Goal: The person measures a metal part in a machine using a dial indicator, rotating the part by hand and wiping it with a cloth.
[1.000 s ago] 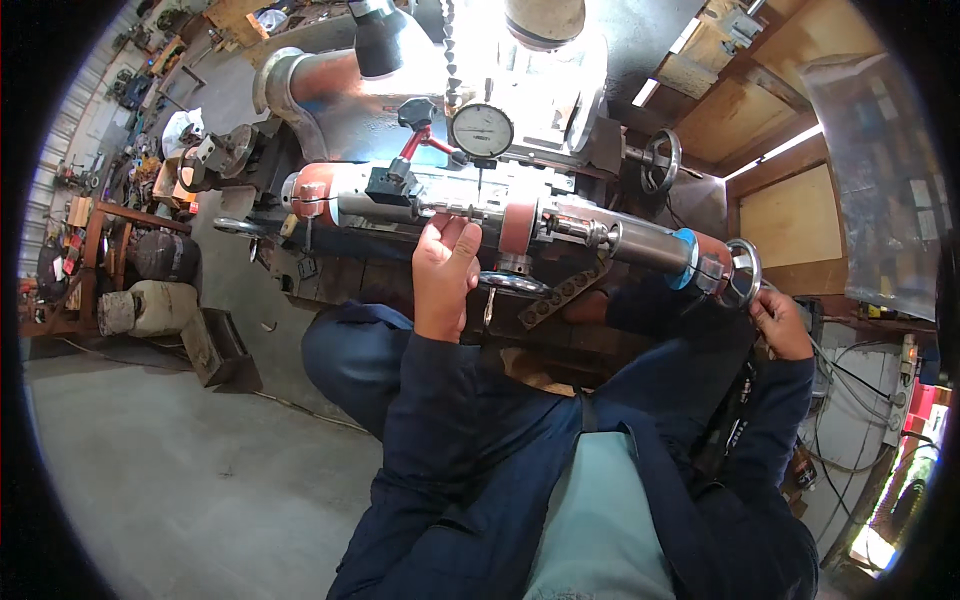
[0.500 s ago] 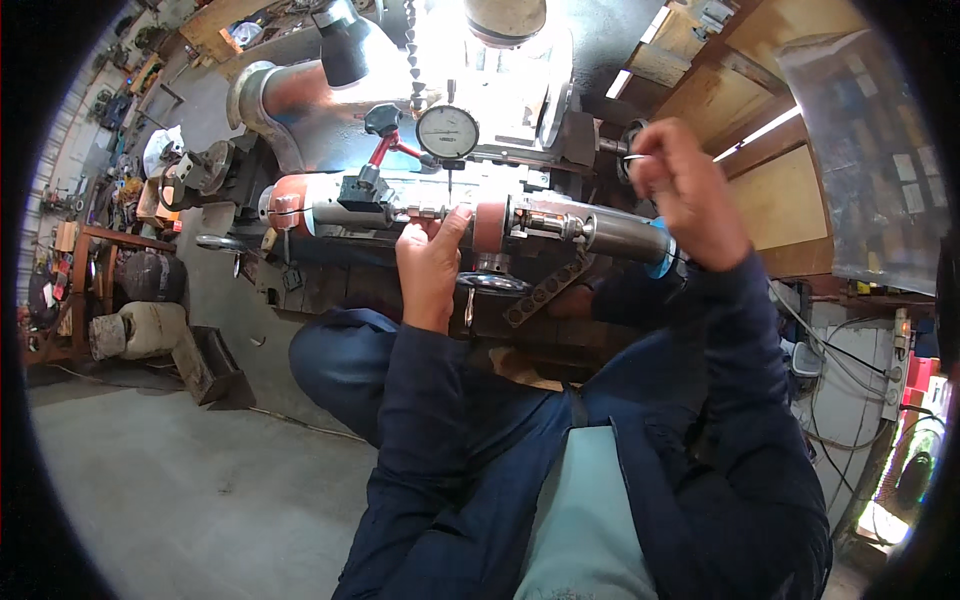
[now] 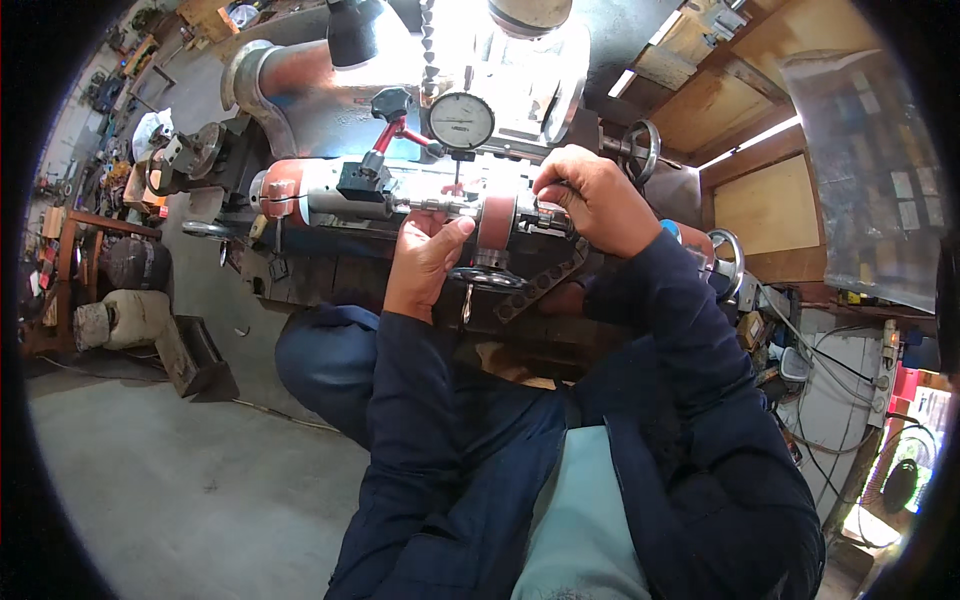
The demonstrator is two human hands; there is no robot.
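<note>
A slim metal shaft [image 3: 428, 204] lies level between the two heads of a grinding machine. My left hand [image 3: 425, 262] is closed on it from below, thumb and fingers at its side. Just right of that stands a reddish-brown block [image 3: 494, 222]. My right hand [image 3: 612, 205] is beyond the block, fingers pinched at the metal fitting [image 3: 545, 219] on the shaft's right part; what they hold is hidden. A round dial gauge [image 3: 462, 121] hangs over the shaft, its stem pointing down. A red jointed arm [image 3: 398, 130] rises from a black base [image 3: 364, 181] beside the gauge.
Below the block is a handwheel [image 3: 487, 279] with an upright crank handle. A dark lamp [image 3: 362, 35] shines from above. More handwheels stand at right [image 3: 728, 265] and left [image 3: 207, 230]. A perforated metal strip [image 3: 545, 287] slants beneath the shaft.
My right hand has come down and left, from raised in the air with a small shiny thing to the fitting. My left hand has dropped slightly. The view has shifted a little.
</note>
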